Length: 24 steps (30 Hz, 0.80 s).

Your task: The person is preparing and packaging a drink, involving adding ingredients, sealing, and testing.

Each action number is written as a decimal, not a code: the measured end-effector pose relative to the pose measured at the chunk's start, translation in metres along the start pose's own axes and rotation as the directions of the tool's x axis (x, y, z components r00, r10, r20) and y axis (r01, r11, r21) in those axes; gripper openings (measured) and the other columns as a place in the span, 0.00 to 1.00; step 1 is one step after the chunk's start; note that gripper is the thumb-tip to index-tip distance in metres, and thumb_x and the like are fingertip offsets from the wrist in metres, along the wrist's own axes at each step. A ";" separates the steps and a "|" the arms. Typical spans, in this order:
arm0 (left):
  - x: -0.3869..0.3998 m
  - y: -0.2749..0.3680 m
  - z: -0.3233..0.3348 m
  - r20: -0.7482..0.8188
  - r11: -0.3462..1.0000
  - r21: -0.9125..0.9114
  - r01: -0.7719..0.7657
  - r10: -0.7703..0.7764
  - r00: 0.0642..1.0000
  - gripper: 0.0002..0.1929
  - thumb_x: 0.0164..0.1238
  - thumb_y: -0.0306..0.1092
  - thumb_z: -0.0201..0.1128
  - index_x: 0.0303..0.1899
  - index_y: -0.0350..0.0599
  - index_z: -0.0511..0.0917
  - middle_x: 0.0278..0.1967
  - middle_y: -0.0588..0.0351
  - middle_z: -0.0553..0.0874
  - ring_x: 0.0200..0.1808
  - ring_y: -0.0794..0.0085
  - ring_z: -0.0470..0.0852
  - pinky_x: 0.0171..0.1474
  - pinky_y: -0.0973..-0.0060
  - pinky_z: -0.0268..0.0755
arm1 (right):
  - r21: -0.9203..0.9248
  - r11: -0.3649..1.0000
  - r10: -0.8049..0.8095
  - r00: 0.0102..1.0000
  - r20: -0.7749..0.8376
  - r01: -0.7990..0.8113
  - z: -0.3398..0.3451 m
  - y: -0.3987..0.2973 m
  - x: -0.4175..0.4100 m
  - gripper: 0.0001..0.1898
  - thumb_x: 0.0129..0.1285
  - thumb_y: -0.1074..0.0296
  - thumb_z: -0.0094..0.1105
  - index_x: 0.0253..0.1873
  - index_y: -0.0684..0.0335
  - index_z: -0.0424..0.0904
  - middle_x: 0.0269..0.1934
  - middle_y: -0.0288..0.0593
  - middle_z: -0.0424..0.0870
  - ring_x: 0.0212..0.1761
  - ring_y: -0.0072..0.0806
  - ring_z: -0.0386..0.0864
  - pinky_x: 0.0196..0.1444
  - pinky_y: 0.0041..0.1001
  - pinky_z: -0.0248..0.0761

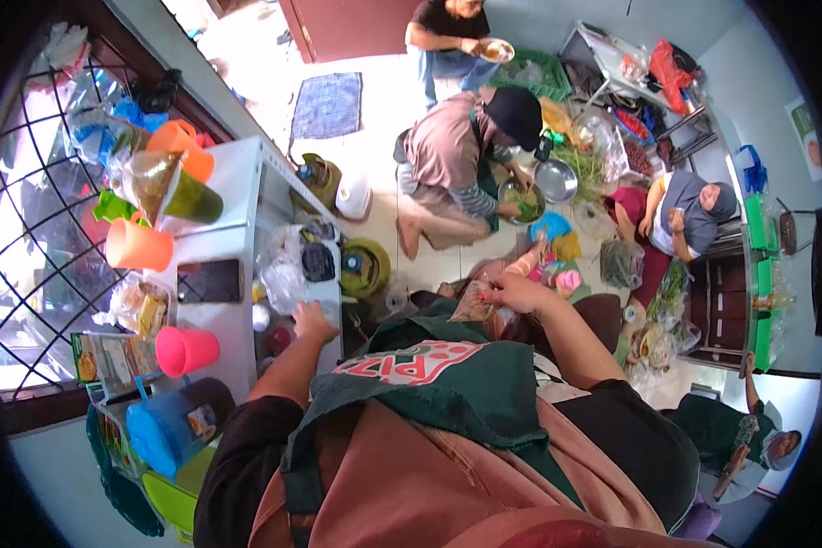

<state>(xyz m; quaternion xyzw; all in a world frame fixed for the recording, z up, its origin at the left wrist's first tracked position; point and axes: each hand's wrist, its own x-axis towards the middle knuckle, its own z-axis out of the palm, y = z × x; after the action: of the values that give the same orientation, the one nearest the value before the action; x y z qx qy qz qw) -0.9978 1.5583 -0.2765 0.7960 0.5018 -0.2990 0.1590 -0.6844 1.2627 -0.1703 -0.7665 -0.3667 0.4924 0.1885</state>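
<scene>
My left hand (314, 322) is over the lower shelf (329, 270) beside the white cabinet, its fingers spread a little and nothing visible in them. Just beyond its fingertips lies a clear plastic bag (284, 274), with a dark bundle (317, 262) behind it. In front of my green apron (452, 383), my right hand (517, 293) grips a clear plastic bag of reddish food (471, 305) by its upper part. What exactly is in that bag is too small to tell.
On the cabinet top (212, 233) are a phone (209, 281), orange jugs (139, 245), a pink cup (187, 351) and a blue pitcher (178, 418). Gas cylinders (364, 267) stand on the floor. A kneeling person (445, 151) handles greens in a metal bowl (522, 202); other people are around.
</scene>
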 end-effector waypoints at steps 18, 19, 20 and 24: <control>0.078 0.130 -0.104 -0.022 0.986 0.000 -0.165 0.165 0.986 0.44 0.34 0.47 0.78 0.59 0.47 0.68 0.58 0.40 0.68 0.63 0.44 0.66 0.61 0.54 0.69 | 0.041 0.997 0.075 0.990 -0.115 -0.071 -0.201 0.090 0.057 0.14 0.62 0.58 0.64 0.38 0.65 0.77 0.28 0.42 0.79 0.31 0.26 0.75 0.33 0.30 0.68; 0.083 0.133 -0.106 -0.066 0.992 -0.038 -0.124 0.122 0.990 0.43 0.34 0.46 0.78 0.59 0.47 0.68 0.58 0.40 0.68 0.63 0.44 0.66 0.61 0.55 0.69 | 0.019 0.998 0.061 0.991 -0.120 -0.059 -0.213 0.088 0.063 0.16 0.61 0.57 0.64 0.40 0.67 0.77 0.32 0.49 0.81 0.34 0.34 0.78 0.37 0.34 0.70; 0.087 0.137 -0.107 -0.104 0.993 -0.076 -0.088 0.080 0.991 0.43 0.34 0.45 0.78 0.59 0.47 0.68 0.58 0.40 0.68 0.63 0.44 0.66 0.61 0.55 0.69 | -0.001 0.999 0.051 0.991 -0.125 -0.052 -0.223 0.087 0.066 0.19 0.59 0.56 0.64 0.42 0.69 0.78 0.36 0.55 0.82 0.38 0.41 0.81 0.40 0.37 0.71; 0.097 0.152 -0.122 -0.123 0.990 -0.141 -0.022 0.005 0.992 0.42 0.39 0.50 0.73 0.60 0.44 0.67 0.60 0.37 0.68 0.63 0.44 0.67 0.64 0.55 0.62 | 0.011 1.000 0.003 0.982 -0.187 -0.001 -0.246 0.073 0.079 0.19 0.60 0.56 0.64 0.42 0.69 0.78 0.35 0.55 0.82 0.36 0.41 0.81 0.39 0.37 0.72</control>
<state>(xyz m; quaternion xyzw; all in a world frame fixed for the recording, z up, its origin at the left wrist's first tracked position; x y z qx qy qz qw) -0.7929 1.6264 -0.2519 0.8028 0.5253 -0.2119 0.1864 -0.4178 1.2917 -0.1568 -0.8087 -0.3437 0.4205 0.2259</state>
